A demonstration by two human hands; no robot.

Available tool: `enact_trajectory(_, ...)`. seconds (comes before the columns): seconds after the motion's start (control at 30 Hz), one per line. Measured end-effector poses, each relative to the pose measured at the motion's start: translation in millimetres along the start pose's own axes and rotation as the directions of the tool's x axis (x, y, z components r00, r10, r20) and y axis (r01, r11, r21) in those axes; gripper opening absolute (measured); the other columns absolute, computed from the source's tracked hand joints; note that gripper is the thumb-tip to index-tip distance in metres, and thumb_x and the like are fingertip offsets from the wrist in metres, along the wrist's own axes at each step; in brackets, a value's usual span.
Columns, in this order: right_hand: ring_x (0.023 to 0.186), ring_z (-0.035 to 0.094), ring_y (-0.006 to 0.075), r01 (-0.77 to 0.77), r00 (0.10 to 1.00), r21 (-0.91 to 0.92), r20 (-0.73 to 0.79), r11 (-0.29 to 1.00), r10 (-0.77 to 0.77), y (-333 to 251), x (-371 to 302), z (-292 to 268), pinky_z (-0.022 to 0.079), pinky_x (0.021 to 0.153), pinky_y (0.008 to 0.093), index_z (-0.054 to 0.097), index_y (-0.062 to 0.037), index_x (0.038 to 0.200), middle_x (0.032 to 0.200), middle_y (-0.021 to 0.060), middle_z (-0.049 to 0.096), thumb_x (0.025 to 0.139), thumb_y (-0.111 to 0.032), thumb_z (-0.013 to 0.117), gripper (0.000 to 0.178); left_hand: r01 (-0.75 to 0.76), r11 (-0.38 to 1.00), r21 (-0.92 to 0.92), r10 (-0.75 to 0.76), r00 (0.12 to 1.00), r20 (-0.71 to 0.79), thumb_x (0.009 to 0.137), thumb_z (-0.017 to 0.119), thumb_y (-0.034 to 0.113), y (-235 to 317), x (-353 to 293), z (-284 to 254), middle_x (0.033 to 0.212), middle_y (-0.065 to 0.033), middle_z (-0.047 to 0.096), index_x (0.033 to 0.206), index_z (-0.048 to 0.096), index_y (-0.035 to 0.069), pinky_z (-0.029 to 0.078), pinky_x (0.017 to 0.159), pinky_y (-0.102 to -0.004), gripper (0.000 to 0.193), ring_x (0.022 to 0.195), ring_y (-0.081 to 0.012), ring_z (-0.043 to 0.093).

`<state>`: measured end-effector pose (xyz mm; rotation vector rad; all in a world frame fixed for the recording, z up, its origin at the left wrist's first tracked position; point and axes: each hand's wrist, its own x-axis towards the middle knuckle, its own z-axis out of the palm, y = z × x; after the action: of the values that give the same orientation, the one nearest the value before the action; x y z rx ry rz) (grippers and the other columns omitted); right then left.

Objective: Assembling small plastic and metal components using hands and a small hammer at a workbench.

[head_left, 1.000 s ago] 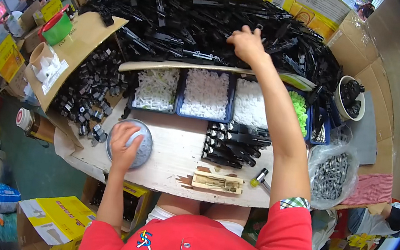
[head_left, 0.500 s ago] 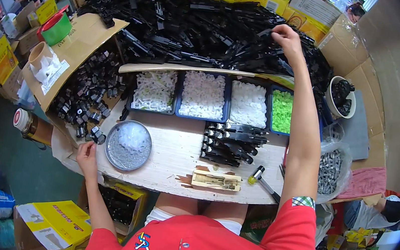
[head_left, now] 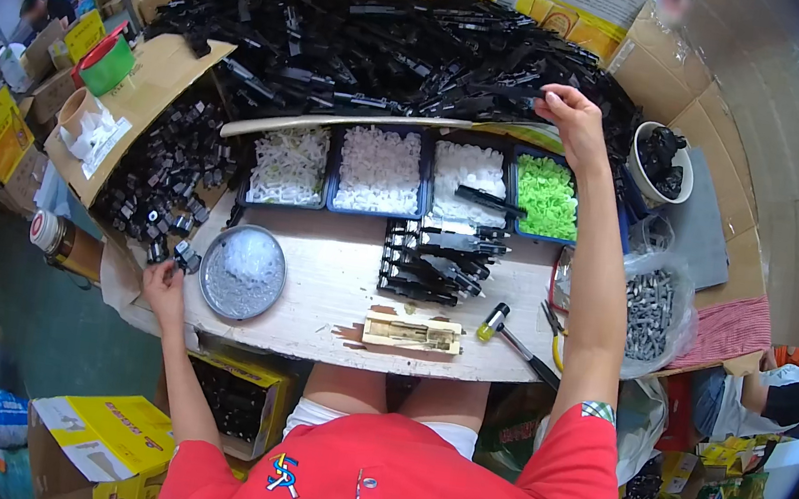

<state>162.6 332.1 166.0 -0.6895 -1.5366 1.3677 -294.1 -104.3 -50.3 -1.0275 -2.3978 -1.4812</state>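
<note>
My right hand (head_left: 576,123) is raised at the far pile of long black plastic parts (head_left: 345,51). Its fingers pinch one long, thin black part (head_left: 513,91), which points left over the pile. At the lower edge of a heap of small black blocks (head_left: 163,168), my left hand (head_left: 164,291) has its fingertips closed on a small black block (head_left: 158,251). Another block with a shiny face (head_left: 185,256) lies beside those fingers. One long black part (head_left: 490,201) rests across the tray of white pieces (head_left: 471,163), its right end at the green-piece tray (head_left: 546,196).
A round metal dish (head_left: 243,272), stacked black assemblies (head_left: 438,263), a cream fixture block (head_left: 412,332), a hammer (head_left: 517,351) and yellow-handled pliers (head_left: 555,331) are on the table. To the right stand a bag of metal parts (head_left: 651,313) and a white tub (head_left: 663,163).
My right hand has drawn back a little from the pile with a long black part. Another such part now lies across the white tray. My left hand has shifted slightly toward the small blocks.
</note>
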Motion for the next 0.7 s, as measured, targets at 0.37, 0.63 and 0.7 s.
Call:
enact_trajectory(0.37, 0.09, 0.055, 0.0194, 0.088, 0.973, -0.476, 0.23, 0.875, 0.028, 35.3, -259.7, 83.8, 0.045, 0.075, 0.0275, 0.061, 0.0002, 0.087, 0.095, 0.0089, 0.055, 0.075, 0.007, 0.058, 0.014, -0.098, 0.966, 0.238, 0.066, 0.988, 0.142, 0.07, 0.068, 0.011, 35.7, 11.5, 10.9, 0.082, -0.0086, 0.056, 0.088, 0.066, 0.003, 0.045, 0.066, -0.0289, 0.02, 0.07, -0.0198, 0.057)
enact_trajectory(0.63, 0.101, 0.046, 0.027, 0.332, 0.925, -0.807, 0.379, 0.488, -0.002, 66.8, -285.5, 105.3, 0.029, 0.09, 0.042, 0.059, -0.0075, 0.096, 0.102, 0.0083, 0.054, 0.067, 0.001, 0.059, 0.03, -0.116, 0.907, 0.405, -0.003, 0.96, 0.281, 0.071, 0.067, 0.016, 35.0, 0.9, 3.7, 0.084, -0.0134, 0.053, 0.094, 0.066, 0.005, 0.046, 0.069, -0.0344, 0.025, 0.075, -0.0282, 0.056)
enact_trajectory(0.7, 0.101, 0.046, 0.027, 0.369, 0.915, -0.811, 0.403, 0.454, -0.023, 61.3, -283.9, 111.9, 0.03, 0.09, 0.0421, 0.058, -0.0074, 0.099, 0.105, 0.0082, 0.053, 0.068, 0.0, 0.06, 0.032, -0.188, 0.914, 0.36, 0.07, 0.946, 0.315, 0.07, 0.066, 0.01, 29.8, 1.7, -2.8, 0.077, -0.0095, 0.051, 0.096, 0.065, 0.005, 0.044, 0.062, -0.0311, 0.026, 0.068, -0.0209, 0.055)
